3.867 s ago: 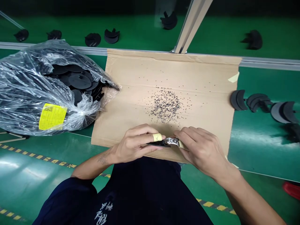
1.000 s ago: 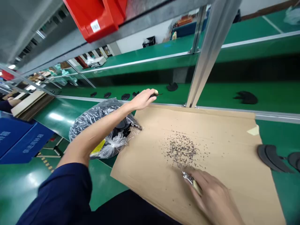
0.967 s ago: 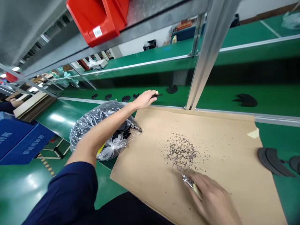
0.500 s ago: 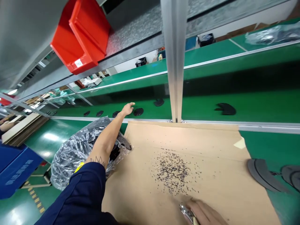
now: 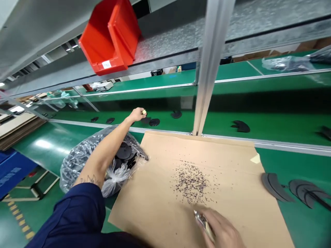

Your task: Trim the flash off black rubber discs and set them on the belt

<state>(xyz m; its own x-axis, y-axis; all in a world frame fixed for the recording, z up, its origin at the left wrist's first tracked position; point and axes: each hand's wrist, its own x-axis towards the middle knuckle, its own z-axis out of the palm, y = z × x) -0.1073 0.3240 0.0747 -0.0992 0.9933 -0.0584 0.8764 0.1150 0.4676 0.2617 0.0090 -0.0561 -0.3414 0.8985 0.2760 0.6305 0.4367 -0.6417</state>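
My left hand [image 5: 137, 114] reaches out over the green belt [image 5: 217, 120], its fingers pinched on a dark flat piece [image 5: 146, 120]. A round black piece [image 5: 154, 122] lies just to its right. My right hand [image 5: 219, 229] is closed around a metal hand tool [image 5: 204, 224] with pale handles, above the brown cardboard [image 5: 155, 193]. Many tiny dark scraps [image 5: 191, 184] are scattered on the cardboard beyond that tool. Under my left forearm sits a clear plastic bag [image 5: 82, 151] with black pieces [image 5: 124, 151] in its opening.
Overhead, a red bin [image 5: 111, 38] rests on a metal shelf [image 5: 170, 41]. A metal post [image 5: 210, 69] rises behind the cardboard. Curved dark pieces [image 5: 275, 186] lie at the right. More black pieces [image 5: 240, 126] are spread along the belt. A blue box [image 5: 12, 172] stands at the left.
The view has shifted. My left hand has closed on a dark piece on the belt. More of the bag's opening shows. My right hand still holds the tool.
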